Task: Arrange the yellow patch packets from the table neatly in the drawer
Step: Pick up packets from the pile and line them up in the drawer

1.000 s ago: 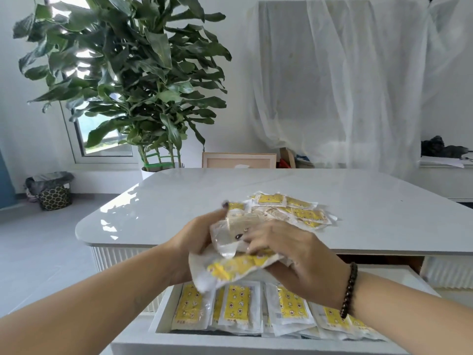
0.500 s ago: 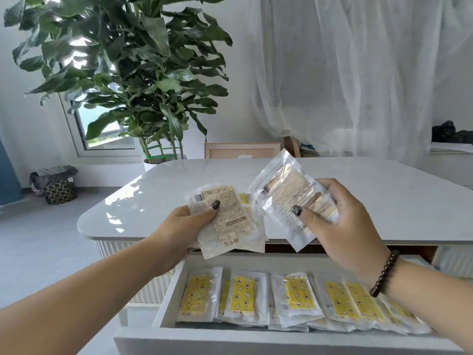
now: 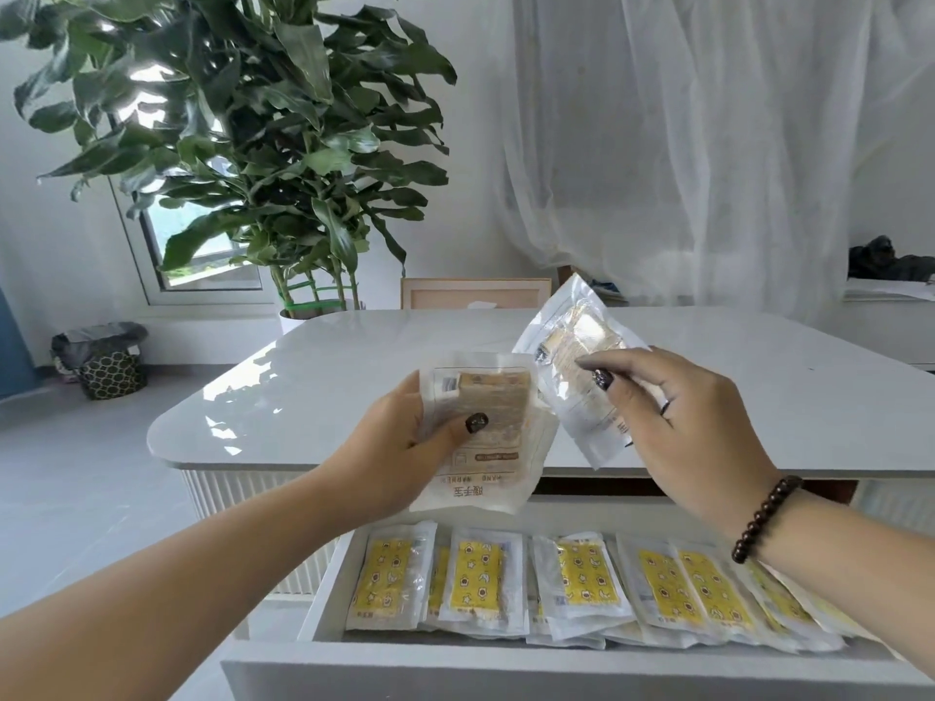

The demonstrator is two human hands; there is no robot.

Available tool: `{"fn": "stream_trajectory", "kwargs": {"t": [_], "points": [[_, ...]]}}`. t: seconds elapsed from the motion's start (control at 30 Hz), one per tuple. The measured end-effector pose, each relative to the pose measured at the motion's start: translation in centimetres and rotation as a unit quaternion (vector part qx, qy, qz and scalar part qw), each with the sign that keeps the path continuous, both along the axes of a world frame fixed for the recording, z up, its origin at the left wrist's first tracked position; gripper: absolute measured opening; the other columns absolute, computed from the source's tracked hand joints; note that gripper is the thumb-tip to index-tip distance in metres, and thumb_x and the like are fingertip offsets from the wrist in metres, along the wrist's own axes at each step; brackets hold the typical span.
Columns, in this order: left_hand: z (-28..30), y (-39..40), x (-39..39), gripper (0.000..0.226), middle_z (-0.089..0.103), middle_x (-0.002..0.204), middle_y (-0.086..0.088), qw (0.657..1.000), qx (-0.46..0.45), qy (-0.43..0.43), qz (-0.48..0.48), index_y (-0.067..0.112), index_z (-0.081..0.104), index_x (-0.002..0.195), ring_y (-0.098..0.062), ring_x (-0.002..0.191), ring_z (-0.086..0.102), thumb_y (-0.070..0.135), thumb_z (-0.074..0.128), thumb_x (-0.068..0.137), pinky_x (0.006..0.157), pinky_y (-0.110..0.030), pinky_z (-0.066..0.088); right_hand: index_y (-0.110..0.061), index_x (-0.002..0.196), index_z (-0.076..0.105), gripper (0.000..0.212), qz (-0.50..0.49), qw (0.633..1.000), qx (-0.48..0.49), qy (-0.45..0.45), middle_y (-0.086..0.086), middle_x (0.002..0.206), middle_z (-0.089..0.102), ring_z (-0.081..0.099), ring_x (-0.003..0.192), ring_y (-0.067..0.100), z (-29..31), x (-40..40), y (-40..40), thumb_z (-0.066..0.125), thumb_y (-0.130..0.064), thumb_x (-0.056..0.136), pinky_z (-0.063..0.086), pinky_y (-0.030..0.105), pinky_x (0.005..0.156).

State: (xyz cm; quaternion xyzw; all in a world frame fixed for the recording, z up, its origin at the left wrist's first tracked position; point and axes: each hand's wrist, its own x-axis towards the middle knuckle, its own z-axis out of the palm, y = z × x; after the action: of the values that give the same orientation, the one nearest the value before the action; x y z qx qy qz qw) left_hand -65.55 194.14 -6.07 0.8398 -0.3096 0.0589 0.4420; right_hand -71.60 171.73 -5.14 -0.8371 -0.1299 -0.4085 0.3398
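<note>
A row of yellow patch packets [image 3: 582, 584] lies face up and overlapping in the open white drawer [image 3: 506, 670], which juts out from under the tabletop [image 3: 759, 397]. Above the drawer, the left hand [image 3: 389, 447] holds a small stack of packets [image 3: 485, 432] back side up, its grip pinching them with the thumb pressed across the printed label. The right hand [image 3: 693, 427], a dark bead bracelet [image 3: 764, 518] at its wrist, holds a single packet [image 3: 571, 366] tilted upward, its grip pinching it between thumb and fingers. The two bundles nearly meet at their edges. The tabletop is glossy pale stone with rounded corners, catching window glare. Behind it stand a tall leafy plant [image 3: 243, 144] by the window [image 3: 202, 245], sheer white curtains [image 3: 708, 144], a wooden frame [image 3: 475, 293] and, on the grey floor at left, a lined waste basket [image 3: 101, 359].
</note>
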Motion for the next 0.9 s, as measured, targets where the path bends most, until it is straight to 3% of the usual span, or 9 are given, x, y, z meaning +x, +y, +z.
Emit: {"fn": "stream_trajectory", "kwargs": {"t": [0.07,0.13,0.23,0.3,0.37,0.47,0.57,0.73,0.9], "points": [[0.1,0.0,-0.2,0.029,0.053,0.111,0.004,0.995,0.058,-0.081,-0.005,0.015,0.069,0.116,-0.009,0.101,0.059,0.027,0.052,0.094,0.084,-0.020,0.054,-0.018,0.107,0.071,0.021,0.019,1.000,-0.015,-0.003,-0.013,0.088,0.065,0.056,0.086,-0.019,-0.1,-0.1,0.2,0.062,-0.016,0.088,0.039,-0.003,0.072],[0.3,-0.1,-0.7,0.029,0.049,0.109,0.008,0.984,0.099,-0.145,-0.035,0.013,0.068,0.115,-0.008,0.096,0.058,0.027,0.052,0.095,0.082,-0.020,0.053,-0.022,0.110,0.069,0.035,0.036,0.999,-0.029,0.011,-0.015,0.087,0.063,0.057,0.089,-0.012,-0.1,-0.5,0.8,0.064,-0.038,0.079,0.040,-0.002,0.071],[0.5,-0.6,-1.3,0.034,0.048,0.114,0.009,0.969,0.148,-0.183,-0.077,0.016,0.066,0.117,-0.007,0.097,0.057,0.033,0.046,0.095,0.083,-0.018,0.052,-0.022,0.104,0.072,0.037,0.030,0.998,-0.033,0.037,-0.018,0.086,0.063,0.058,0.089,0.000,-0.2,-0.6,1.5,0.079,-0.031,0.069,0.045,0.006,0.075],[0.5,-1.0,-1.6,0.028,0.050,0.113,0.010,0.982,0.131,-0.120,-0.069,0.020,0.067,0.116,-0.007,0.098,0.058,0.029,0.049,0.096,0.084,-0.019,0.053,-0.019,0.088,0.073,0.023,0.028,0.999,-0.015,0.033,-0.015,0.080,0.066,0.059,0.083,0.002,-0.2,-0.7,1.6,0.083,-0.021,0.067,0.047,0.009,0.071],[0.5,-1.3,-1.9,0.021,0.060,0.107,0.008,0.998,0.045,0.003,-0.047,0.025,0.069,0.105,-0.010,0.091,0.064,0.033,0.054,0.094,0.080,-0.024,0.056,-0.016,0.077,0.072,0.014,0.030,0.999,0.004,0.015,-0.015,0.074,0.066,0.061,0.076,0.001,0.1,-0.9,1.5,0.083,-0.015,0.068,0.047,0.008,0.062],[0.7,-1.0,-1.4,0.025,0.073,0.095,-0.009,0.988,-0.062,0.144,0.009,0.023,0.073,0.092,-0.029,0.071,0.062,0.044,0.062,0.083,0.068,-0.037,0.054,-0.012,0.071,0.070,0.011,0.020,0.998,0.042,-0.046,-0.011,0.070,0.068,0.065,0.069,0.002,0.9,-1.1,1.1,0.081,-0.011,0.071,0.050,0.008,0.055],[0.7,-0.1,-0.6,0.016,0.073,0.105,-0.011,0.960,-0.154,0.231,0.024,0.019,0.074,0.099,-0.026,0.087,0.070,0.016,0.070,0.084,0.088,-0.040,0.056,-0.010,0.070,0.066,0.014,-0.033,0.988,0.042,-0.143,-0.008,0.066,0.064,0.064,0.070,0.008,1.8,-1.0,0.0,0.079,-0.012,0.074,0.050,0.010,0.057],[1.1,0.1,-0.7,0.033,0.071,0.108,-0.015,0.921,-0.241,0.306,0.001,0.023,0.070,0.110,-0.024,0.079,0.071,0.002,0.063,0.086,0.076,-0.034,0.060,0.001,0.072,0.061,0.016,-0.076,0.965,-0.077,-0.240,0.005,0.068,0.064,0.054,0.067,0.008,1.5,-0.7,-0.9,0.071,-0.009,0.080,0.042,0.006,0.063],[1.2,-0.2,-0.9,0.029,0.073,0.101,-0.018,0.896,-0.254,0.363,-0.033,0.016,0.073,0.106,-0.024,0.077,0.072,0.000,0.052,0.093,0.068,-0.034,0.062,0.002,0.069,0.066,0.019,-0.022,0.924,-0.231,-0.304,0.010,0.082,0.071,0.060,0.071,0.013,1.3,-1.0,-0.3,0.068,-0.008,0.085,0.048,0.019,0.062]]}}
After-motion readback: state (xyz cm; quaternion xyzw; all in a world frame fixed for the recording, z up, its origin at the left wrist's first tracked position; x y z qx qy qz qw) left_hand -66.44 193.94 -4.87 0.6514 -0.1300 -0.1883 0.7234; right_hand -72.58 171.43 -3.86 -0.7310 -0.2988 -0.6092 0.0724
